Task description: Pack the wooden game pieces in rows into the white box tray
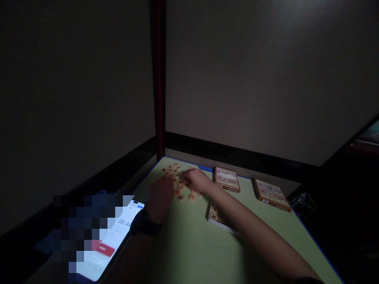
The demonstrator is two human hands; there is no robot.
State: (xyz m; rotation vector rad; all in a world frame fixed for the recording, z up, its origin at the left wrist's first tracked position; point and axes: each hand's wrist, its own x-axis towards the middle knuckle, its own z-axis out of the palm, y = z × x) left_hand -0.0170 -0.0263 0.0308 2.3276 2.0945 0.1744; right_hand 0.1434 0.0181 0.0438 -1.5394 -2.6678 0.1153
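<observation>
Reaching just below centre frame, I cannot tell whether my left hand (161,194) grips anything; beside it lie loose round game pieces (180,197), then my curled right hand (195,180), its grip equally hidden. Light fingertip pressure should keep neighbouring pieces from scattering.

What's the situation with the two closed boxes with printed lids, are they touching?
Apart. The head view shows a strip of green tabletop running between the left box and the right box.
</observation>
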